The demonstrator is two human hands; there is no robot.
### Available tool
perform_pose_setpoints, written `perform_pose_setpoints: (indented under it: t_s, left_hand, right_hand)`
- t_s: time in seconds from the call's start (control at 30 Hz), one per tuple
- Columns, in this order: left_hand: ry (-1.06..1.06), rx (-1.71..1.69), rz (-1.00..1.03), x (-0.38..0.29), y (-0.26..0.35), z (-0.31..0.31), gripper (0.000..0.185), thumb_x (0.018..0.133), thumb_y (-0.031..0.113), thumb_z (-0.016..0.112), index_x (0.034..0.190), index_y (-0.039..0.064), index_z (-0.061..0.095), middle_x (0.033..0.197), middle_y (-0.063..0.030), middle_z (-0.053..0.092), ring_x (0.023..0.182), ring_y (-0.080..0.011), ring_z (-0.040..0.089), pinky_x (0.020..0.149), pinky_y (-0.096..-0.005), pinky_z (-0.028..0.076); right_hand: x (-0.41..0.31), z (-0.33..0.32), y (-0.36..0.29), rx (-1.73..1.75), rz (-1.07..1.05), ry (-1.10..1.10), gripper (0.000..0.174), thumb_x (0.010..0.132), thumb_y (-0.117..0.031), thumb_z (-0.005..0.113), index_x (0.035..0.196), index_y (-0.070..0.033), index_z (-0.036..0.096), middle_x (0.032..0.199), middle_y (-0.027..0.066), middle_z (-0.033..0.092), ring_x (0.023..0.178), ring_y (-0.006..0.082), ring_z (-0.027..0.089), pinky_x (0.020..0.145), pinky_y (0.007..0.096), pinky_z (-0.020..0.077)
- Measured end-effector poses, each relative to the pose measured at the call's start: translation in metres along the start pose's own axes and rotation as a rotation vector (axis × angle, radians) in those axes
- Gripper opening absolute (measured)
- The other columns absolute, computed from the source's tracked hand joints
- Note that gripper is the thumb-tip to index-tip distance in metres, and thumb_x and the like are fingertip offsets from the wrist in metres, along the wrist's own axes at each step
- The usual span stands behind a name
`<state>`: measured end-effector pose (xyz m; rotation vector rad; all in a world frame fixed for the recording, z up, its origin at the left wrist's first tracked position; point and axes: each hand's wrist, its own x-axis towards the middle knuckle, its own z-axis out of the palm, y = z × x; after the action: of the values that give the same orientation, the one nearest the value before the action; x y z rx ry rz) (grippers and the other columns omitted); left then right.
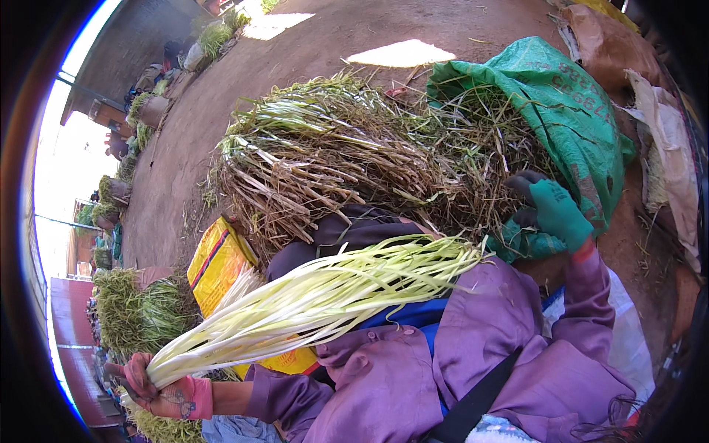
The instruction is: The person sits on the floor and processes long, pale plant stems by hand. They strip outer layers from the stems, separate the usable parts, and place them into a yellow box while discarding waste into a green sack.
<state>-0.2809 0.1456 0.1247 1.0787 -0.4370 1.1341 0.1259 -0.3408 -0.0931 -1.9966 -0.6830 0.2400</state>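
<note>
My left hand [166, 387], in a pink glove with darker fingers, is closed around the white end of a bundle of long pale stalks [332, 293]. The bundle stretches across my lap, its yellow-green leaf ends towards the right. My right hand [554, 207], in a green glove with dark fingertips, is raised beside the heap, to the right of the leaf ends; whether its fingers hold anything is unclear. A heap of untrimmed stalks with dry brown husks [310, 155] lies in front of me. More pale stalks [241, 285] lie on a yellow printed sack [216, 260].
A green woven sack [576, 122] with printing stands open at the heap's right. Behind it are a brown sack [615, 44] and a whitish sack [670, 160]. Other green bundles [133, 315] stand at the left on the earth floor [177, 183].
</note>
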Motion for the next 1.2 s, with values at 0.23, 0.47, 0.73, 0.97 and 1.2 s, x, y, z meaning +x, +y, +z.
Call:
perform_pose_setpoints:
  t_s: [0.23, 0.47, 0.73, 0.97, 1.2]
  left_hand:
    - [0.536, 0.711, 0.226, -0.012, -0.005, 0.014, 0.059, 0.088, 0.005, 0.045, 0.145, -0.008, 0.034, 0.068, 0.0044, 0.036, 0.067, -0.0082, 0.038, 0.078, -0.0261, 0.032]
    - [0.357, -0.020, 0.146, -0.028, 0.004, -0.002, 0.060, 0.082, 0.003, 0.048, 0.141, -0.006, 0.041, 0.067, 0.0043, 0.042, 0.068, -0.0074, 0.041, 0.071, -0.0217, 0.035]
    - [0.330, -0.158, 0.126, -0.038, 0.002, -0.008, 0.047, 0.091, -0.004, 0.042, 0.137, -0.007, 0.044, 0.072, 0.0017, 0.041, 0.066, -0.0075, 0.040, 0.069, -0.0179, 0.030]
    - [0.430, -0.189, 0.115, -0.044, -0.003, -0.003, 0.058, 0.081, 0.005, 0.049, 0.138, -0.005, 0.045, 0.066, 0.0060, 0.044, 0.066, -0.0055, 0.041, 0.064, -0.0155, 0.033]
    - [0.468, -0.162, 0.143, -0.048, -0.008, -0.001, 0.054, 0.085, 0.003, 0.052, 0.138, -0.004, 0.046, 0.068, 0.0068, 0.043, 0.068, -0.0041, 0.041, 0.067, -0.0173, 0.033]
  right_hand:
    - [0.003, 0.054, -0.145, -0.063, -0.790, -0.203, 0.044, 0.077, -0.007, 0.068, 0.121, -0.011, 0.064, 0.117, 0.0140, 0.065, 0.080, 0.0227, 0.067, 0.067, 0.0356, 0.0534]
    - [0.003, 0.122, -0.167, -0.338, -1.038, -0.294, 0.049, 0.085, -0.018, 0.054, 0.132, -0.005, 0.053, 0.114, 0.0117, 0.065, 0.073, 0.0184, 0.066, 0.059, 0.0334, 0.0496]
    - [-0.005, 0.131, -0.154, -0.273, -0.844, -0.226, 0.043, 0.082, -0.018, 0.063, 0.122, -0.003, 0.060, 0.078, 0.0069, 0.065, 0.061, 0.0212, 0.063, 0.050, 0.0350, 0.0472]
    - [0.007, 0.148, -0.156, -0.261, -0.802, -0.060, 0.029, 0.084, -0.022, 0.066, 0.109, -0.007, 0.063, 0.071, 0.0042, 0.057, 0.053, 0.0218, 0.058, 0.047, 0.0369, 0.0421]
    - [0.005, 0.147, -0.168, -0.146, -0.717, -0.055, 0.033, 0.082, -0.021, 0.067, 0.113, -0.012, 0.062, 0.096, 0.0062, 0.066, 0.063, 0.0254, 0.062, 0.055, 0.0375, 0.0482]
